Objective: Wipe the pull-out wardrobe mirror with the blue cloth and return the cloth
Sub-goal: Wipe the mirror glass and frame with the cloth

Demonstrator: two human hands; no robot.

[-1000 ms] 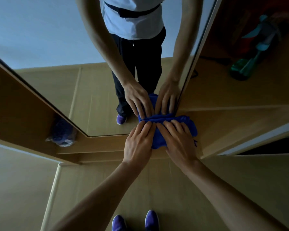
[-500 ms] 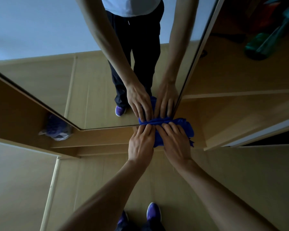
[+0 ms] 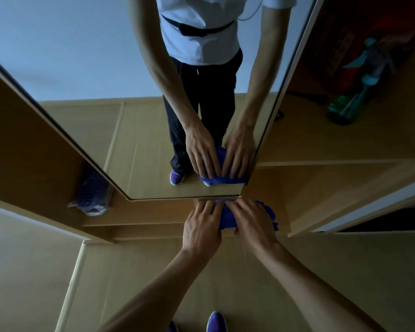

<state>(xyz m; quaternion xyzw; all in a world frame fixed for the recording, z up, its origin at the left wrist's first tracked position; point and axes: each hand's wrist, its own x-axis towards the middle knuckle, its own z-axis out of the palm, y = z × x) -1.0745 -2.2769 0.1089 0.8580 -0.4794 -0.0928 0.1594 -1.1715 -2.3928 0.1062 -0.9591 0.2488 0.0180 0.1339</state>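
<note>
Two flat hands, left hand (image 3: 201,226) and right hand (image 3: 254,222), press the crumpled blue cloth (image 3: 228,215) (soft folds) below the mirror (image 3: 130,140).

You'll find nothing to read here: no text, label, brand, number or sign can be made out on any surface in the head view

Both hands (image 3: 228,226) pressing flat (fingers straight).
</note>
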